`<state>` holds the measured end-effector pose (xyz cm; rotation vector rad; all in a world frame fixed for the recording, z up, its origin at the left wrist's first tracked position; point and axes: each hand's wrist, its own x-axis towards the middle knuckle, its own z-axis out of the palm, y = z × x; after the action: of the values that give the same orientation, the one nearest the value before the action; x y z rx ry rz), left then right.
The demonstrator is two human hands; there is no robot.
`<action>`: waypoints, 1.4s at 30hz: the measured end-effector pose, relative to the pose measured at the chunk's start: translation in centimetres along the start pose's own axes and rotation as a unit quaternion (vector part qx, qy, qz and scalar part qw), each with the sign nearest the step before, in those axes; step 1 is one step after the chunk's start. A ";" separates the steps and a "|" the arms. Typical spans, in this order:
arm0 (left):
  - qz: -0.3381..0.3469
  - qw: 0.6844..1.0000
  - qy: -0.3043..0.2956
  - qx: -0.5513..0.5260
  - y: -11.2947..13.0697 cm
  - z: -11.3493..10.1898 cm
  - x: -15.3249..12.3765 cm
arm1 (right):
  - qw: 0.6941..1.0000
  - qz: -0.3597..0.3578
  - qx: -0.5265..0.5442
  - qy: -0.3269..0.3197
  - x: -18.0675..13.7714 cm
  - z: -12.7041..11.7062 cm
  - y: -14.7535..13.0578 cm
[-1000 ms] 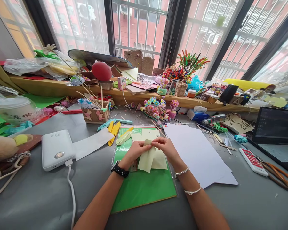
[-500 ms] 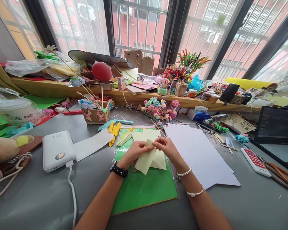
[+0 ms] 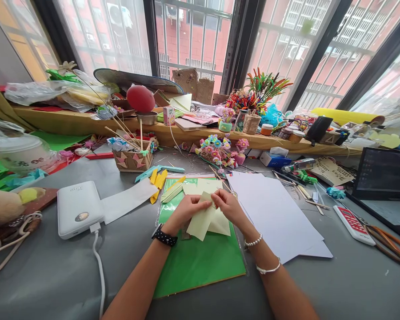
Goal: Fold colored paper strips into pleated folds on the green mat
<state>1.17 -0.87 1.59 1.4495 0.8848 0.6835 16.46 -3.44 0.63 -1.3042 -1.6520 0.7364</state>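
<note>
A pale yellow paper strip [image 3: 200, 223] is held up between my two hands, above the green sheet pack [image 3: 200, 271]. My left hand [image 3: 187, 210] grips it at its left edge, thumb on top. At the strip's upper right corner, the fingers of my right hand [image 3: 227, 205] are pinched together on the paper; the fingertips partly hide that corner. More pale yellow paper pieces [image 3: 221, 223] lie under and behind the strip on the green pack. Folded yellow paper strips [image 3: 158, 184] rest just beyond the pack's upper left corner.
White paper sheets [image 3: 276, 218] lie to the right, with a calculator [image 3: 353, 224] and scissors [image 3: 391, 244] farther right. A white power bank [image 3: 80, 209] with a cable is at left. Behind stand a cardboard box [image 3: 132, 160] with sticks and a cluster of crafted flowers [image 3: 216, 151].
My right hand has shifted slightly at the strip's upper corner, its fingers closer over the paper. The left hand keeps its hold; the whole view has moved a little.
</note>
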 end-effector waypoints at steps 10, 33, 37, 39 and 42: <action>0.010 1.000 0.005 0.005 0.3 0.1 -0.1 | 0.987 -0.079 -0.133 -0.040 -0.2 -0.3 -0.1; 0.036 0.986 0.087 -0.138 0.4 -0.1 0.4 | 0.928 0.118 0.294 0.198 0.3 -1.3 0.2; 0.026 0.993 0.054 -0.099 -0.1 0.6 0.6 | 0.919 0.153 0.343 0.121 0.0 0.1 -0.7; 0.036 0.993 0.073 -0.081 -0.4 0.7 0.7 | 0.928 0.146 0.331 0.082 -0.2 0.7 -1.0; 0.051 0.990 0.101 -0.084 -0.7 0.6 0.7 | 0.948 0.130 0.285 0.062 -0.3 1.2 -0.8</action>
<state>1.96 -0.57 0.81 1.2967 0.8893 0.9735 15.03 -3.90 0.74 -1.1203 -1.0579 1.1620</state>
